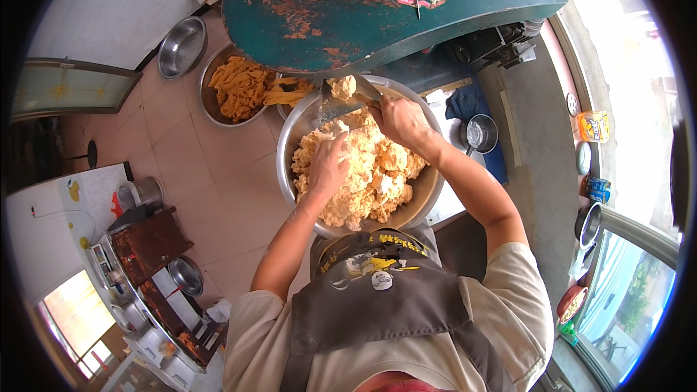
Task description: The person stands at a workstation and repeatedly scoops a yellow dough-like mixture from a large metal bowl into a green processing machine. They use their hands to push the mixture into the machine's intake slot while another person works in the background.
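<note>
A large metal basin [287, 188] stands in front of my apron, holding crumbly yellowish dough [375, 179] in rough clumps. My right hand [404, 120] grips a broad metal blade [368, 90] at the basin's far side; whether it is a scraper or a cleaver is unclear. One dough lump [342, 88] sits against this blade. On the left part of the dough rests my left hand [328, 166], fingers apart and dusted with flour or dough. Its fingertips are partly hard to make out among the clumps.
A worn green machine housing [392, 22] overhangs the basin's far edge. Left of it, a metal bowl [209, 106] holds orange-yellow dough strips [239, 87], near another metal bowl [182, 46] on the tiled floor. At right lie a small saucepan [482, 133] and a concrete counter [550, 136].
</note>
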